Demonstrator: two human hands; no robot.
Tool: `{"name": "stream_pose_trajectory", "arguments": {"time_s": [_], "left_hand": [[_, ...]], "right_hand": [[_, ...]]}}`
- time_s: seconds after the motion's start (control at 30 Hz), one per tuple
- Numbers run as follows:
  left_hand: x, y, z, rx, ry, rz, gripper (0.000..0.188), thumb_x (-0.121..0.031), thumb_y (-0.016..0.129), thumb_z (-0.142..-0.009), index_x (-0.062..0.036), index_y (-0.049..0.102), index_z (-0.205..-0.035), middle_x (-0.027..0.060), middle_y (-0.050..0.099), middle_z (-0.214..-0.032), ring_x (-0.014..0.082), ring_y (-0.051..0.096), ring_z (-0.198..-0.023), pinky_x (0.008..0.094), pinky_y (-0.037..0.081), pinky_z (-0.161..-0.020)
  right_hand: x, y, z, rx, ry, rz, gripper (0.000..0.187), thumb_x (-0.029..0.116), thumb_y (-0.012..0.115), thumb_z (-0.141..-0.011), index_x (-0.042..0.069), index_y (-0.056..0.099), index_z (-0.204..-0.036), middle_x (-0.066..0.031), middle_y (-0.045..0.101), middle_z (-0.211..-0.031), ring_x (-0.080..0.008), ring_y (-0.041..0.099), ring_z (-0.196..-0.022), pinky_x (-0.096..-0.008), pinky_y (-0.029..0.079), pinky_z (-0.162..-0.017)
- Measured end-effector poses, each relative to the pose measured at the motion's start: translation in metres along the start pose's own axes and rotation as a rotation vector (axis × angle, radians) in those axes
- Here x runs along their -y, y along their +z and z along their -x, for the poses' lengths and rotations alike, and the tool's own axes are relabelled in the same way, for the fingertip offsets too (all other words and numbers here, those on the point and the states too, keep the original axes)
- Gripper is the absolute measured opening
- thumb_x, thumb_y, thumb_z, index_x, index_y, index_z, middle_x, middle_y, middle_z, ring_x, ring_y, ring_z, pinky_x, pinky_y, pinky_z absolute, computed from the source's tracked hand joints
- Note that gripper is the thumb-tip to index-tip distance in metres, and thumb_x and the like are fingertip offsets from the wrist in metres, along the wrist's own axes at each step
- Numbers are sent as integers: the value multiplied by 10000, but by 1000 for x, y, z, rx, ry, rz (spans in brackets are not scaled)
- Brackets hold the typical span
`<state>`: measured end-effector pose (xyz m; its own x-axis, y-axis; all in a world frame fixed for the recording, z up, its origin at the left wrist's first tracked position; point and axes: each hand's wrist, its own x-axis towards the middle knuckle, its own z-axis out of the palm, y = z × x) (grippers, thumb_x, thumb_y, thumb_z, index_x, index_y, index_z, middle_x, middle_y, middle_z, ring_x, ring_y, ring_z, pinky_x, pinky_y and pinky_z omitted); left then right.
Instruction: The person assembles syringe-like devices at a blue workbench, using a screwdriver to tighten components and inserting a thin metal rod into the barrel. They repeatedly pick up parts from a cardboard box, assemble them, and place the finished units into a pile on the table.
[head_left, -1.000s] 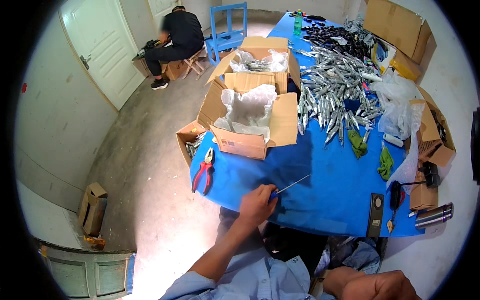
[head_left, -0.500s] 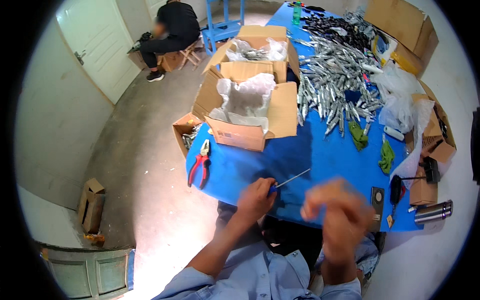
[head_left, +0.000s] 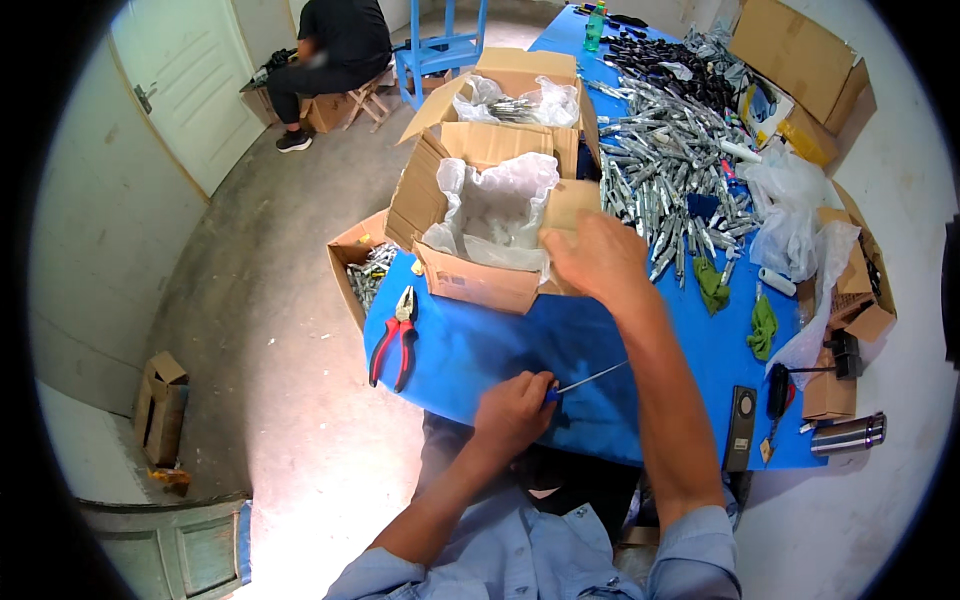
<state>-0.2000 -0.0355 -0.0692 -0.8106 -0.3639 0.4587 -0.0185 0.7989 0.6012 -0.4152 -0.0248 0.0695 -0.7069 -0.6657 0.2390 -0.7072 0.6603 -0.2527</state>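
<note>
My left hand (head_left: 516,408) is closed round the blue handle of a screwdriver (head_left: 590,379), whose thin metal shaft points right over the blue table edge. At the near cardboard box (head_left: 478,284), my right hand (head_left: 603,258) reaches over the right flap, fingers bent together and pointing toward the opening. Whatever they hold, if anything, is hidden. White foam sheeting (head_left: 500,190) lines this box. Red-and-black pliers (head_left: 400,340) lie on the table left of the screwdriver.
Silvery metal parts (head_left: 665,165) pile up at the back right, beside green cloths (head_left: 763,325) and clear plastic wrap (head_left: 785,215). A steel flask (head_left: 848,434) lies at right. Behind stands a second lined box (head_left: 520,65); a person (head_left: 345,45) sits beyond, left.
My right hand has moved from near my body forward to the near box's right flap. The left hand keeps the screwdriver almost in place. The view has shifted slightly.
</note>
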Motion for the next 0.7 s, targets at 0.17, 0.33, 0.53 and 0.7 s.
{"name": "stream_pose_trajectory", "arguments": {"time_s": [0.17,0.33,0.53,0.7], "left_hand": [[4,-2,0,-20,26,29,214,-130,793,-832,-105,688,-1017,75,680,-849,310,697,-729,424,554,-612],[4,-4,0,20,31,31,202,-145,783,-852,-99,690,-1025,77,668,-847,304,688,-727,419,552,-618],[4,-4,1,81,46,27,223,-152,782,-850,-94,688,-1044,80,671,-889,280,692,-769,403,557,-655],[5,-2,2,71,64,26,237,-130,775,-820,-96,687,-1038,75,660,-873,276,692,-768,402,569,-657]], "right_hand": [[26,12,-26,351,129,78,860,780,652,-849,-68,788,-901,-299,754,-953,-443,745,-945,-520,571,-822],[14,36,-29,390,150,-2,835,740,738,-799,-78,785,-958,-291,760,-964,-452,746,-952,-498,585,-813],[-12,59,-36,523,104,-242,586,577,731,-856,41,793,-1086,-262,760,-1080,-460,722,-1018,-491,569,-874],[-27,78,-25,435,121,-556,457,425,717,-887,18,766,-1089,-278,750,-1053,-468,715,-996,-482,560,-857]]}}
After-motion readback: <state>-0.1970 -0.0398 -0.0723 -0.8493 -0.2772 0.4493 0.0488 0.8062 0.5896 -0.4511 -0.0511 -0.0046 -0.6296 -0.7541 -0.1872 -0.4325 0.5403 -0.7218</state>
